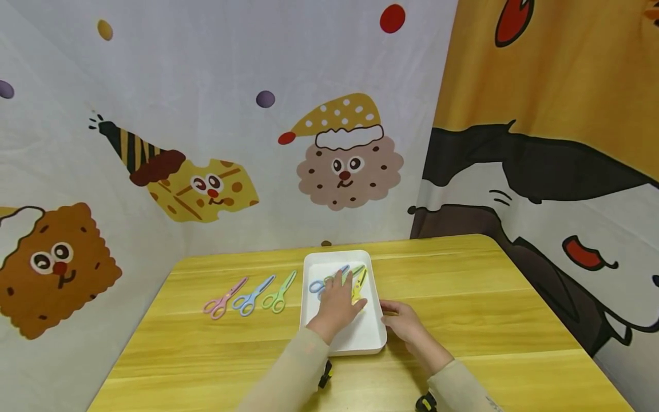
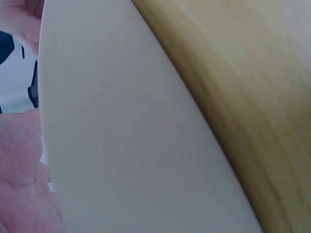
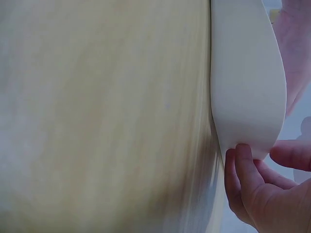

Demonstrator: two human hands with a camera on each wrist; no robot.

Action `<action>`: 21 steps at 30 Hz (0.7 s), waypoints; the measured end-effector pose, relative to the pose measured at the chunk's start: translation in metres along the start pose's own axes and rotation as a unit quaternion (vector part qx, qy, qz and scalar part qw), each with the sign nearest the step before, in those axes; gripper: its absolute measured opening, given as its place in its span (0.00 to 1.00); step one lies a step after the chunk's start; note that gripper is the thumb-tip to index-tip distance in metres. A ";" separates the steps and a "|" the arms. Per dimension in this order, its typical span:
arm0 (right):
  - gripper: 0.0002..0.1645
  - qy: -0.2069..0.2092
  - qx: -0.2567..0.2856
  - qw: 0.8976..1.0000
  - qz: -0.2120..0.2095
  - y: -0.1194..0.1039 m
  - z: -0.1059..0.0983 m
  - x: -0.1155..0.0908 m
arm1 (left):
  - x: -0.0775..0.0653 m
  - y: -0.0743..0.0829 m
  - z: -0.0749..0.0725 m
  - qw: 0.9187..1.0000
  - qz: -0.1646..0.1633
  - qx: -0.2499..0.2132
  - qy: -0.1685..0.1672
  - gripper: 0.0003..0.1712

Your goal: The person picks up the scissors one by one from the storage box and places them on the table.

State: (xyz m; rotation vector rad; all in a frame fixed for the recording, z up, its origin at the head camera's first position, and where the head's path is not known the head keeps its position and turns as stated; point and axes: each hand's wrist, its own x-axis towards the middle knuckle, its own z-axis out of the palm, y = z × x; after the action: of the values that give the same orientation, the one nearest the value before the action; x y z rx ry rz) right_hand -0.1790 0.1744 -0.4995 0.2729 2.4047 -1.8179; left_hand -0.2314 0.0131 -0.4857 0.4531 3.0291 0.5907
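Note:
A white rectangular tray (image 1: 355, 337) lies on the wooden table. Inside it are blue scissors (image 1: 316, 286), green scissors (image 1: 358, 269) and yellow scissors (image 1: 360, 282), overlapped in part by my left hand (image 1: 334, 304). That hand reaches over the tray with fingers spread, fingertips at the blue and green scissors. Beside the tray's right wall, my right hand (image 1: 407, 325) holds its edge. In the right wrist view, several fingertips press the outer wall while the thumb (image 3: 291, 154) is at the rim. The left wrist view shows mostly the tray's side wall (image 2: 116, 116).
Left of the tray, pink scissors (image 1: 220, 305), blue scissors (image 1: 249, 301) and green scissors (image 1: 278, 298) lie in a row on the table (image 1: 463, 286), handles toward me. A cartoon-printed curtain (image 1: 216, 68) hangs behind the table's far edge.

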 end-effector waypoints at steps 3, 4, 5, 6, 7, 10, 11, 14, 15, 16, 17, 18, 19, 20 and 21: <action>0.24 -0.001 -0.003 1.000 -0.001 0.001 0.000 0.001 | 0.001 0.005 0.005 1.000 -0.015 0.001 0.002 0.45; 0.24 -0.002 -0.004 1.000 -0.001 0.001 0.000 0.001 | 0.002 0.005 0.006 1.000 -0.018 0.000 0.004 0.45; 0.24 -0.002 -0.003 1.000 -0.002 0.001 0.000 0.002 | 0.003 0.006 0.008 1.000 -0.023 -0.002 0.006 0.45; 0.24 -0.003 -0.003 1.000 -0.003 0.001 0.000 0.002 | 0.003 0.007 0.009 1.000 -0.028 -0.002 0.008 0.45; 0.24 -0.003 -0.001 1.000 -0.002 0.001 0.000 0.002 | 0.004 0.007 0.011 0.999 -0.032 -0.002 0.008 0.44; 0.24 -0.005 0.001 1.000 -0.001 -0.001 0.000 0.001 | 0.005 0.009 0.014 0.999 -0.041 -0.012 0.009 0.43; 0.24 -0.006 0.002 1.000 -0.002 -0.001 -0.001 0.000 | 0.006 0.009 0.015 0.999 -0.043 -0.012 0.007 0.43; 0.25 -0.009 0.004 1.000 -0.004 -0.001 -0.001 0.000 | 0.008 0.010 0.020 0.999 -0.041 -0.017 0.009 0.42; 0.25 -0.010 0.003 1.000 -0.005 -0.001 -0.001 -0.001 | 0.008 0.010 0.022 0.999 -0.040 -0.012 0.008 0.41; 0.25 -0.011 0.004 1.000 -0.005 -0.001 -0.001 -0.001 | 0.009 0.009 0.023 0.999 -0.040 -0.009 0.008 0.41; 0.25 -0.011 0.005 1.000 -0.005 -0.001 -0.001 -0.001 | 0.010 0.009 0.024 0.999 -0.039 -0.010 0.010 0.40; 0.25 -0.012 0.006 1.000 -0.005 -0.001 -0.001 -0.001 | 0.010 0.009 0.026 0.999 -0.039 -0.009 0.012 0.39; 0.25 -0.011 0.005 1.000 -0.005 -0.001 -0.001 -0.001 | 0.011 0.009 0.027 0.999 -0.040 -0.007 0.013 0.38; 0.25 -0.011 0.006 1.000 -0.004 0.000 -0.001 -0.001 | 0.012 0.009 0.028 0.999 -0.041 0.000 0.014 0.37; 0.25 -0.010 0.006 1.000 -0.004 0.000 -0.001 -0.001 | 0.012 0.008 0.029 0.999 -0.042 0.006 0.015 0.36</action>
State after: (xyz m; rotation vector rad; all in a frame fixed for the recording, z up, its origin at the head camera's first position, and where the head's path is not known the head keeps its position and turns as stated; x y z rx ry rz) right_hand -0.1777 0.1755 -0.4986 0.2451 2.3857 -1.8286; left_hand -0.2383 0.0344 -0.5086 0.3181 3.0635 0.5799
